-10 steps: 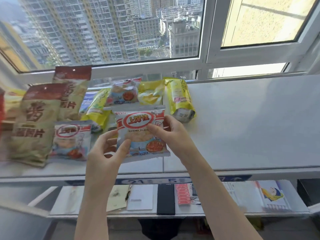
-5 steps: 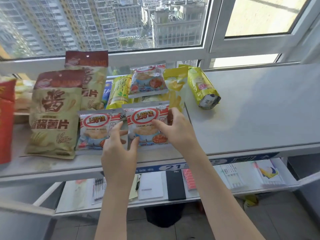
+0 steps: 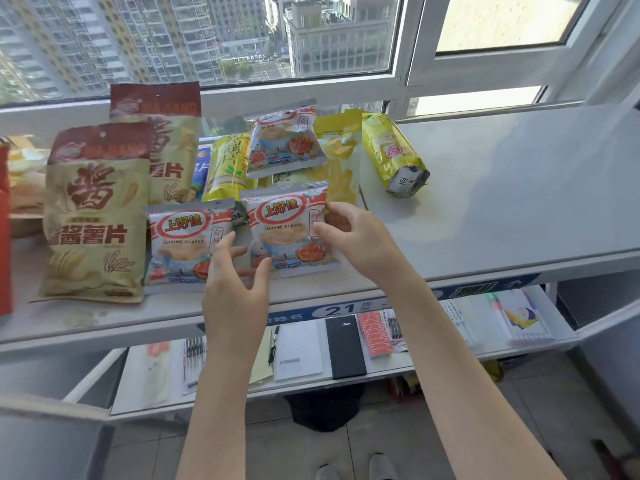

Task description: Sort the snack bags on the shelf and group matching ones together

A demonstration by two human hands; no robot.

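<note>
Silver-and-red shrimp flakes bag (image 3: 289, 226) lies flat on the shelf (image 3: 502, 202) between both hands. The left hand (image 3: 235, 285), fingers spread and relaxed, holds nothing; a matching bag (image 3: 183, 244) lies just left of its fingertips. The right hand (image 3: 360, 240) touches the first bag's right edge with curved fingers; whether it pinches cannot be told.

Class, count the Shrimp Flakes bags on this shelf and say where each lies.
3. The front-left bag lies beside the big beige bag, the front-right bag next to it, and the back bag atop the yellow bags. Others may hide underneath.
</note>
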